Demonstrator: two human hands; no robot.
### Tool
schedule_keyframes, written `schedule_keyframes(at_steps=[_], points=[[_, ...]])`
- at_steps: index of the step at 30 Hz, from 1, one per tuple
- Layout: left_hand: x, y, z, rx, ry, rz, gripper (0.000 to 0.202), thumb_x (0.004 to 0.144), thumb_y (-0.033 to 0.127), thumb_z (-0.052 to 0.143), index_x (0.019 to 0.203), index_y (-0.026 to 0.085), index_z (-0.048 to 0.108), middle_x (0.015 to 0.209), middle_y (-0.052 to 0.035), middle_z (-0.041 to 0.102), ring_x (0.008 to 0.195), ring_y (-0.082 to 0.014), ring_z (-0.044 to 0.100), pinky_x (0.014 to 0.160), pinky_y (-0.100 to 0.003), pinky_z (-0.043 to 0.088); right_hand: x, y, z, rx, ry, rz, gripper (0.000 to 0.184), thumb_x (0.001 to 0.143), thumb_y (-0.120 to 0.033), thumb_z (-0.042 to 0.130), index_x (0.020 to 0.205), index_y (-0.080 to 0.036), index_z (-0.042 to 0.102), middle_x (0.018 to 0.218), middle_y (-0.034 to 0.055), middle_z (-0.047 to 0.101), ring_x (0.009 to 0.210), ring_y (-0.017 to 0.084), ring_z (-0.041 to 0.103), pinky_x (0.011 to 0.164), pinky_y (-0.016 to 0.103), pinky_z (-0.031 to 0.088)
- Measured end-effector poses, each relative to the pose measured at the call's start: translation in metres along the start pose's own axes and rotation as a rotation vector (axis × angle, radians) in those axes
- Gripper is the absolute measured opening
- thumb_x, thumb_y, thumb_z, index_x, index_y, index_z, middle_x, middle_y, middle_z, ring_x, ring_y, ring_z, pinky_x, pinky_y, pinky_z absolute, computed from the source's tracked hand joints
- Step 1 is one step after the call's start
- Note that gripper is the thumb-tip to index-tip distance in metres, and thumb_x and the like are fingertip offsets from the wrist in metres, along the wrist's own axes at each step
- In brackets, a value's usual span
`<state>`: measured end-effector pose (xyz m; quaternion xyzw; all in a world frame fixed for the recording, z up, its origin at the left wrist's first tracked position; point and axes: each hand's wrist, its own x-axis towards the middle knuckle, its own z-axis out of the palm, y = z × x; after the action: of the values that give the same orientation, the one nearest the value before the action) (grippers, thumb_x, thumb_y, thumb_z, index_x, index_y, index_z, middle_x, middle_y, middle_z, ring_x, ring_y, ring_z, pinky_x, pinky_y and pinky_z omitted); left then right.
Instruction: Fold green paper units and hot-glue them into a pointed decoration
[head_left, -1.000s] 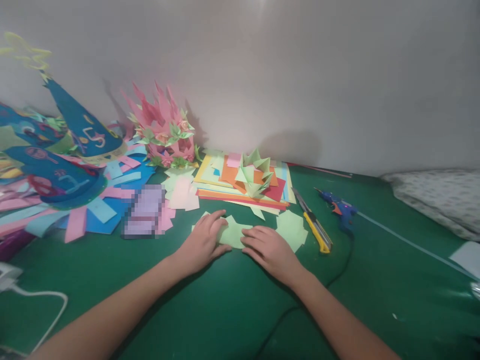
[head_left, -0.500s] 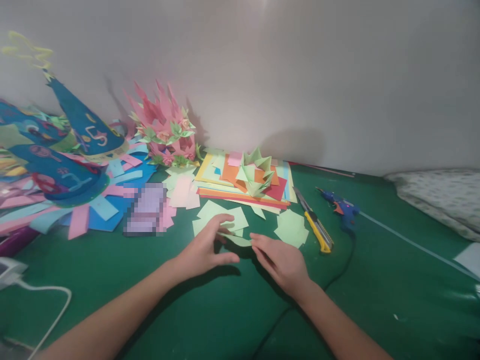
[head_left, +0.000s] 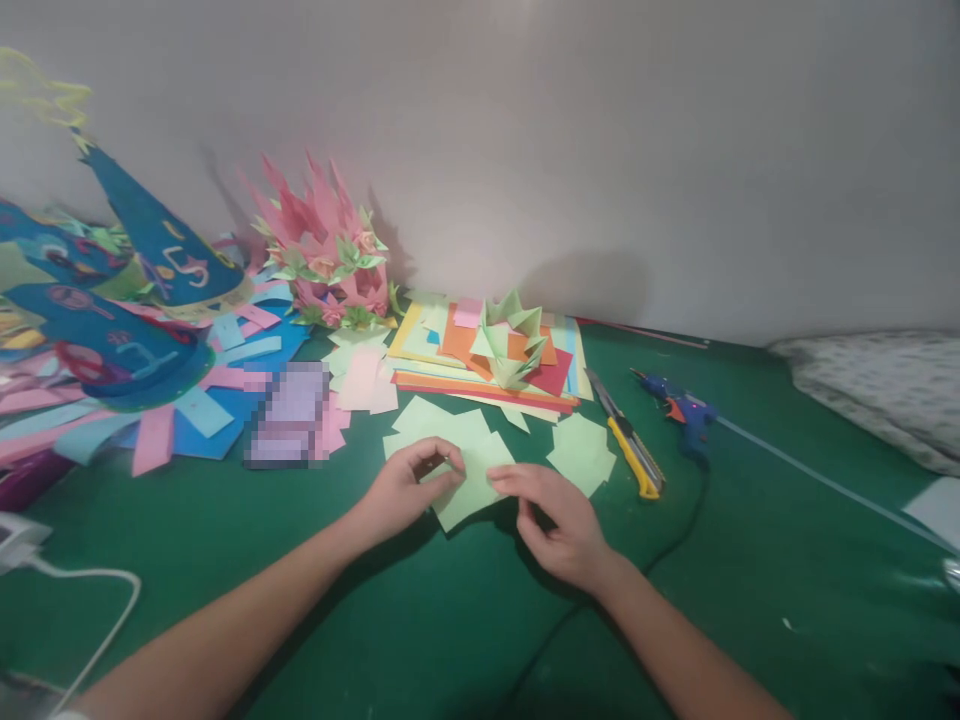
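Note:
A light green paper square (head_left: 475, 484) lies tilted between my hands, its near corner pointing toward me. My left hand (head_left: 409, 487) pinches its left side between thumb and curled fingers. On the right side, the bent fingers of my right hand (head_left: 559, 515) touch the sheet near its right corner; its thumb is tucked lower. Behind the square, more light green papers (head_left: 424, 420) overlap on the table. To the right of them is another small pile of green papers (head_left: 581, 452).
A yellow box cutter (head_left: 634, 455) and a blue glue gun (head_left: 679, 405) lie right. Behind stand a folded green paper ring (head_left: 517, 345) on stacked coloured paper (head_left: 480, 385), and a pink paper crown (head_left: 330, 250). Blue cone hats (head_left: 165, 240) and a blurred-out phone-like object (head_left: 289, 415) are left.
The green square, seen nearly edge-on before, now shows its flat face toward me. My left thumb has closed onto it, and my right fingers have shifted slightly across its face.

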<state>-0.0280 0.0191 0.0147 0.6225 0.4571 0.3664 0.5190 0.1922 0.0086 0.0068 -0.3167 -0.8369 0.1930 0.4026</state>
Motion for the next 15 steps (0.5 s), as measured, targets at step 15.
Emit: schedule_keyframes(at_steps=[15], points=[[-0.005,0.001,0.012,0.260,-0.004,0.151,0.025,0.081,0.039,0.059,0.088,0.017,0.069,0.102,-0.0092,0.065,0.100,-0.0214,0.059,0.090,-0.034,0.045,0.008,0.007,0.002,0.311,-0.031,0.470,0.008,0.081,-0.027,0.061,0.075,-0.021,0.061,0.117,0.0093,0.062,0.108,0.022,0.058,0.090,0.038,0.048]])
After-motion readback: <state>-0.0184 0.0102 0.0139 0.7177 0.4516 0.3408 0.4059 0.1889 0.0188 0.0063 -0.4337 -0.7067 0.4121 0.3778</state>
